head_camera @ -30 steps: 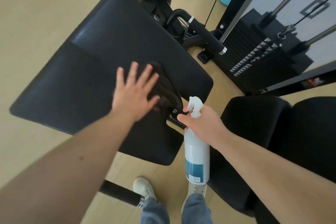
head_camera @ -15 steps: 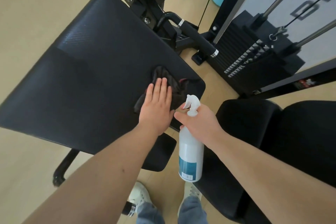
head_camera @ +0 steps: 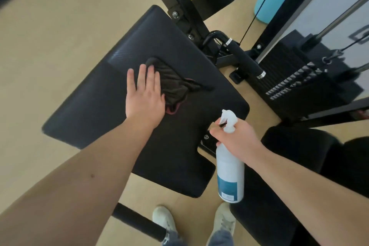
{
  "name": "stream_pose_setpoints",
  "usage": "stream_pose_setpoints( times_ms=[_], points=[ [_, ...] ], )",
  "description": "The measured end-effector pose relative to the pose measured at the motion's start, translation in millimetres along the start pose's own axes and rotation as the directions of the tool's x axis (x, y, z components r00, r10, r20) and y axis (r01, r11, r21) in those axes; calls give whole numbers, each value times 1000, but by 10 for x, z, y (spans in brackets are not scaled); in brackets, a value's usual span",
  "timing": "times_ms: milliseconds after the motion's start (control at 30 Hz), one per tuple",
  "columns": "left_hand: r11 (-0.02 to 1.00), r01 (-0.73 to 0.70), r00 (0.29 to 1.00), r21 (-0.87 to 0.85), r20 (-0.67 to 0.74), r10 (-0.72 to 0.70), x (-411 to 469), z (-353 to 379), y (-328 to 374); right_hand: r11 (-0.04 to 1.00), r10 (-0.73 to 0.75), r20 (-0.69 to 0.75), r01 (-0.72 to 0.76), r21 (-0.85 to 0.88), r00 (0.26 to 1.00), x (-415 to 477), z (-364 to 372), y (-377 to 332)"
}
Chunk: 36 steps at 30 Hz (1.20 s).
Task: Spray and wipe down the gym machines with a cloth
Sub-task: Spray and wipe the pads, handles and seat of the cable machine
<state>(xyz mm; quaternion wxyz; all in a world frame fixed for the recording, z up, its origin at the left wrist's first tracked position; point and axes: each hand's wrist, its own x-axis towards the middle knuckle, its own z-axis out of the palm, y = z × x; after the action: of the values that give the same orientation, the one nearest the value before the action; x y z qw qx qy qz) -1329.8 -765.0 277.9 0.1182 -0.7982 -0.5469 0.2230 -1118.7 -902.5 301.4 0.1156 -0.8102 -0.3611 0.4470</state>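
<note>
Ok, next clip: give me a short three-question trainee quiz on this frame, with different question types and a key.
1. True or false: the left hand presses flat, fingers straight, on the dark cloth lying on the black pad.
2. The right hand grips: A) a spray bottle; B) a brush; C) a second cloth.
3. Fill in: the weight stack stands on the person's ____ side.
Key: 1 true; 2 A; 3 right.
</note>
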Motion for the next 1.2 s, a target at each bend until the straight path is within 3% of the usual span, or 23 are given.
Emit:
stream_pose_setpoints(
  times_ms=[200, 300, 367, 433, 567, 633, 767, 833, 1000, 1200],
  points=[
    [991, 101, 992, 89, 68, -107, 113, -182, -496, 995, -94, 2, 94, -25, 996, 99, 100, -380],
    [991, 113, 993, 71, -28, -112, 233, -285, -556, 992, -123, -1, 123, -10, 992, 165, 130, -477],
    [1000, 4, 992, 4, -123, -3, 366, -257, -566, 989, -145, -7, 145, 0, 989, 211, 150, -530],
    [991, -129, 987, -34, -105, 125, 456, -137, -490, 987, -163, -12, 163, 9, 987, 248, 171, -563],
    [988, -120, 992, -100, -56, 115, 415, 43, -181, 989, -125, 13, 123, 86, 992, 244, 175, -547],
    [971, -184, 982, -151, -80, 173, 332, 29, 65, 987, -97, 30, 92, 129, 995, 216, 123, -521],
    [860, -447, 893, -245, -59, 447, -25, 63, 771, 987, -92, 34, 86, 136, 995, 184, 10, -504],
    [822, -488, 867, -292, -54, 495, -132, 113, 942, 989, -96, 28, 92, 117, 995, 190, -5, -485],
    [851, -457, 889, -258, -95, 448, -43, 211, 596, 992, -92, 10, 90, 85, 996, 165, 77, -506],
    [965, -110, 989, -240, -128, 81, 153, 240, -290, 984, -97, 69, 85, 159, 993, 134, 134, -689]
  ],
)
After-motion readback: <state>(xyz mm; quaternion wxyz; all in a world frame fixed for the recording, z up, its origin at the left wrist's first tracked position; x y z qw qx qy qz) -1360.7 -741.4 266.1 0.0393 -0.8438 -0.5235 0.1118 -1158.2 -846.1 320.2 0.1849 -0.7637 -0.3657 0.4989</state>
